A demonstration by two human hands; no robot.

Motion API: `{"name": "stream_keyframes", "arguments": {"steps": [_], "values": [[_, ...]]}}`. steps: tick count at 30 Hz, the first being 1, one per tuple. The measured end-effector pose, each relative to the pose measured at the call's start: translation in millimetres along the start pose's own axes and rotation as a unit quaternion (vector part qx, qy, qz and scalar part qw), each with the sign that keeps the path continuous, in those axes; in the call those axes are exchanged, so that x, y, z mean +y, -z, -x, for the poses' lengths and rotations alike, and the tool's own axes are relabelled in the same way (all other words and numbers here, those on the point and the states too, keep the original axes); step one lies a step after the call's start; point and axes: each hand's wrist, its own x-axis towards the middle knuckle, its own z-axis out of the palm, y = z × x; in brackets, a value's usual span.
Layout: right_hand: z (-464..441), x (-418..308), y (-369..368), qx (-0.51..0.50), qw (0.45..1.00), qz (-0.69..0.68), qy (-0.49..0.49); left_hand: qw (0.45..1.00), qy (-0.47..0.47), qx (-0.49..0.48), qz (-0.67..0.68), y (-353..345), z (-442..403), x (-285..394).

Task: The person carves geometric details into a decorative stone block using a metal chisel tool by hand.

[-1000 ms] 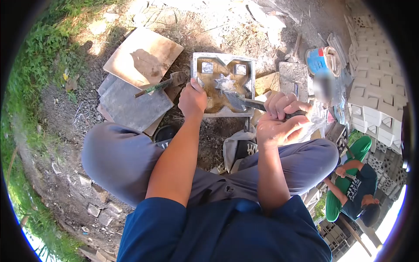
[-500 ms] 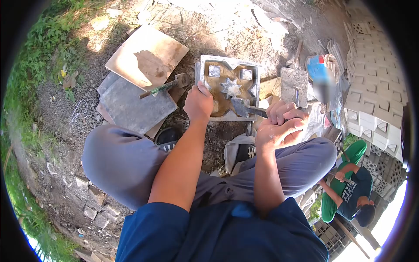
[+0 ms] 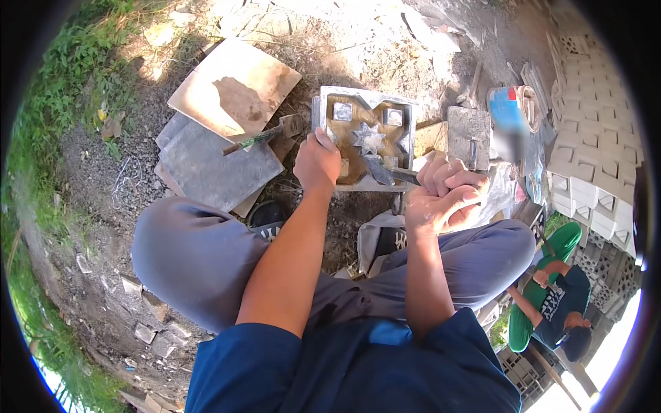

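Note:
A square metal mould [image 3: 412, 131] lies on the ground before my crossed legs, with raised square blocks and a star-shaped piece [image 3: 369, 140] inside. My left hand [image 3: 317, 164] is closed around the mould's left edge, near its lower corner. Wrapped in my right hand [image 3: 447, 196] is a scraper with a flat blade [image 3: 379, 169]. That blade rests over the lower right part of the mould, just below the star. Fingers hide the scraper's handle.
A hammer [image 3: 268, 135] with a green-wrapped handle lies by stacked boards [image 3: 217, 168] on the left. To the right are a metal plate [image 3: 469, 134] and a blue-white bucket [image 3: 506, 110]. Pale patterned blocks [image 3: 602, 131] stand stacked beyond. Another person [image 3: 561, 296] sits at lower right.
The scraper blade has turned slightly within the mould. Both hands keep their grips, and the whole view has shifted a little.

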Motion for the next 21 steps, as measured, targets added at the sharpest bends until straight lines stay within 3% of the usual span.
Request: {"name": "stream_keyframes", "arguments": {"steps": [4, 21], "values": [[5, 6, 1, -0.013, 0.999, 0.042, -0.007, 1.0, 0.0, -0.007, -0.006, -1, 0, 0], [-3, 1, -1, -0.037, 0.999, -0.003, -0.016, 1.0, -0.007, 0.019, 0.008, -4, 1, -2]]}}
